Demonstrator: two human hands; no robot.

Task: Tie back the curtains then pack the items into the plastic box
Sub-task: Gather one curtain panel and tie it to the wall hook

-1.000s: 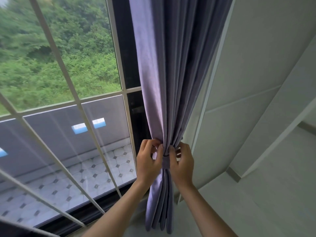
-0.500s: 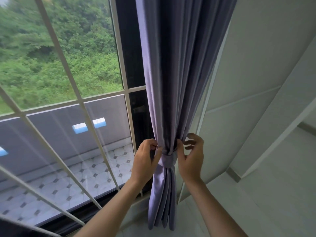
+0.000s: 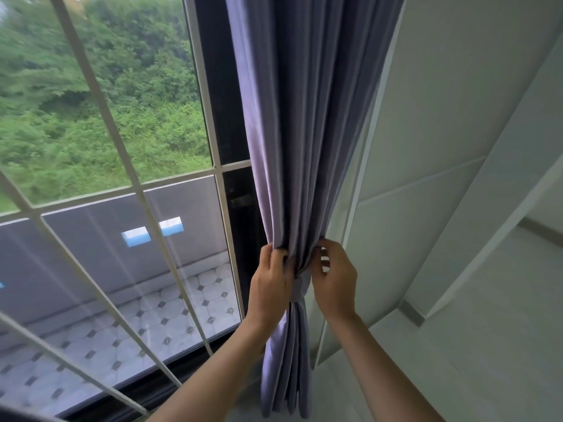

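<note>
Beside a tall window (image 3: 128,190) crossed by pale bars, a white panelled wall (image 3: 441,147) runs off to the right and meets a pale floor (image 3: 457,360) below; outside lie a tiled balcony (image 3: 170,312) and thick green bushes (image 3: 91,102). Against the dark window frame (image 3: 224,86) hangs the purple curtain (image 3: 304,117), gathered into deep vertical folds and cinched at a narrow waist by a band (image 3: 300,292) of the same cloth (its fastening is hidden between the hands). Below the band the folds fall loose and end just short of the floor. At the left of the waist, the left hand (image 3: 268,284) curls its fingers (image 3: 275,254) into the folds just above the band. At the right, the right hand (image 3: 335,281) pinches the edge folds with bent fingertips (image 3: 323,248).
</note>
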